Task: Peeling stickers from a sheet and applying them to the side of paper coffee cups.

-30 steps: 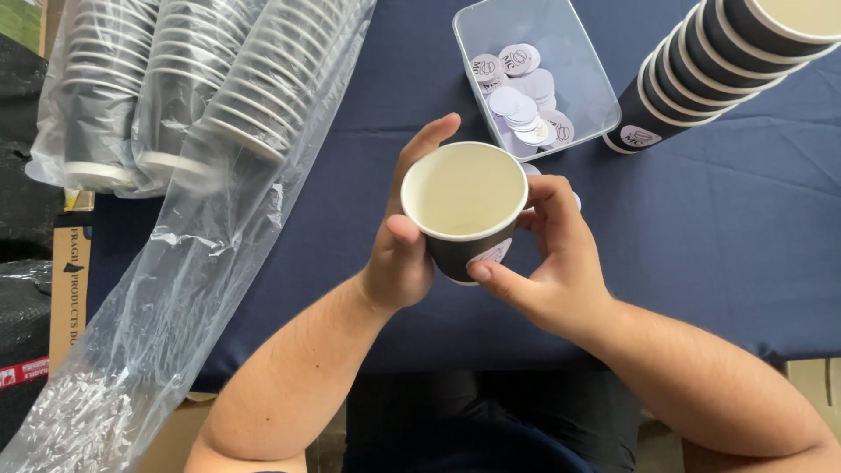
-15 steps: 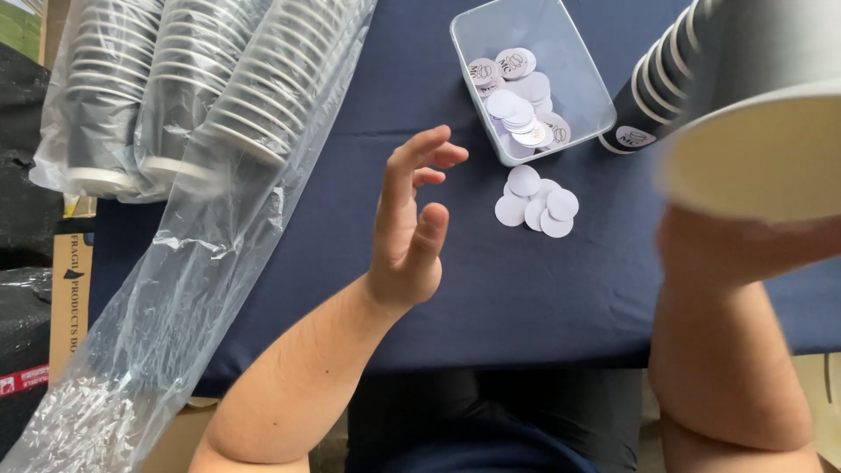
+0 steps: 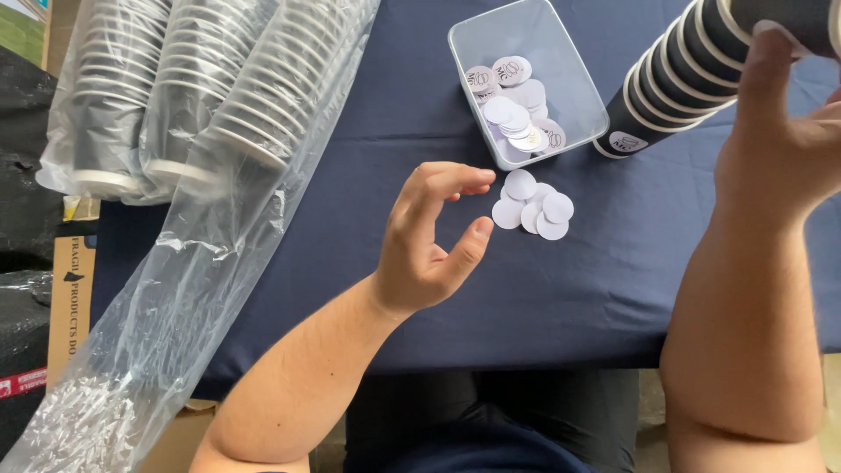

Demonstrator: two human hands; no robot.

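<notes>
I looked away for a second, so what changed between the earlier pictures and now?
The right hand carried the dark paper cup up right onto the stack of cups. The left hand let go and now hovers empty near the loose round stickers. The clear tub and bagged cups stayed.

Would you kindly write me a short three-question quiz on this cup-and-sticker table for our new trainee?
1. True or false: the left hand is holding a cup.
2. Where do the loose round stickers lie? A) inside the plastic sleeve B) on the blue tablecloth beside the clear tub C) on the cardboard box
3. What is the right hand touching?

Key
1. False: it hovers empty, fingers curled, near the loose stickers.
2. B: they lie on the tablecloth just in front of the clear tub, which holds more stickers.
3. The top of the leaning stack of dark cups; whether it grips it cannot be told.
</notes>
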